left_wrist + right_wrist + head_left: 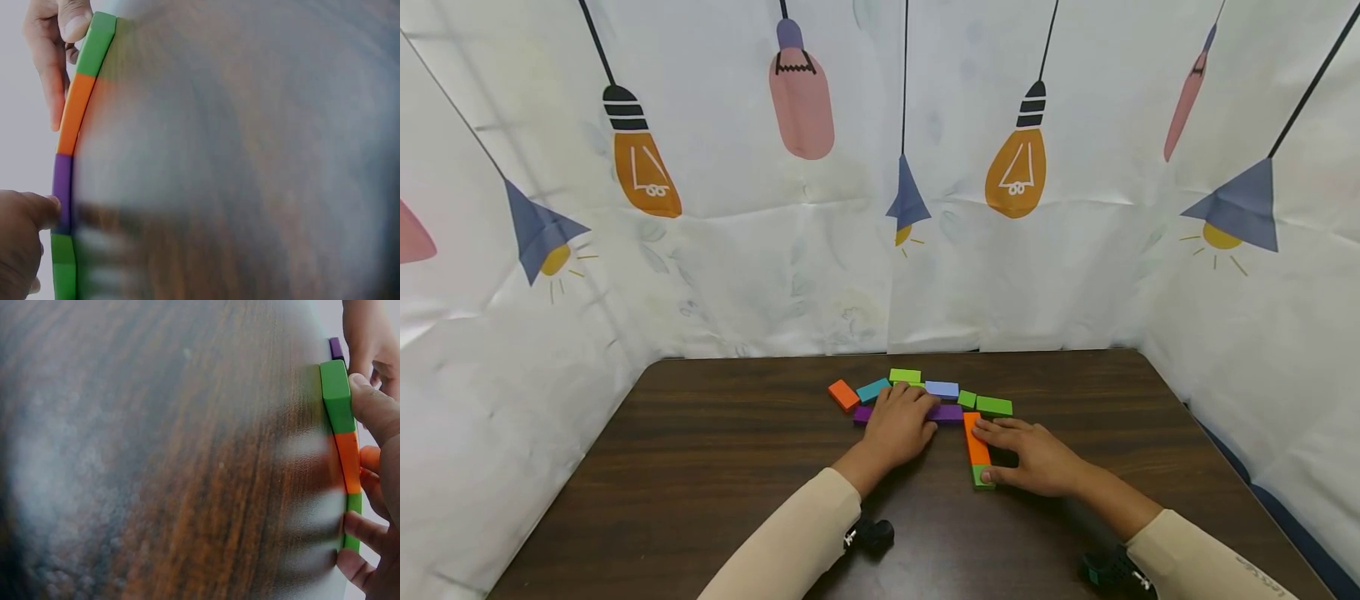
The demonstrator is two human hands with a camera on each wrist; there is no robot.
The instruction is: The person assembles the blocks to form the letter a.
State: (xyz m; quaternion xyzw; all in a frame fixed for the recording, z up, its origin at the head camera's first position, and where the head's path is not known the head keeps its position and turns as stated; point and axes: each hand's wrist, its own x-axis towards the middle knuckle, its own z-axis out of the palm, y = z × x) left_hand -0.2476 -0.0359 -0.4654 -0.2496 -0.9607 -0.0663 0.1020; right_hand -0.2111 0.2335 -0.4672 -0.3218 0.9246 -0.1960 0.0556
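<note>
A long purple block [945, 414] lies crosswise on the table, its middle covered by my left hand [897, 421]. The left thumb is at its near side, and the other fingers reach over to its far side. To the right, an orange block [976, 439] and a green block [983, 477] lie end to end, pointing toward me. My right hand [1037, 458] rests spread beside them, its fingers straight. One fingertip touches the orange block near its far end, and the thumb [369, 400] touches the side of the near green block.
Behind the purple block, an orange block [843, 396], a teal block [873, 391], a blue block [942, 390] and several green blocks [994, 407] form an uneven row. The brown table [715, 467] meets a patterned curtain [737, 275] at its back edge.
</note>
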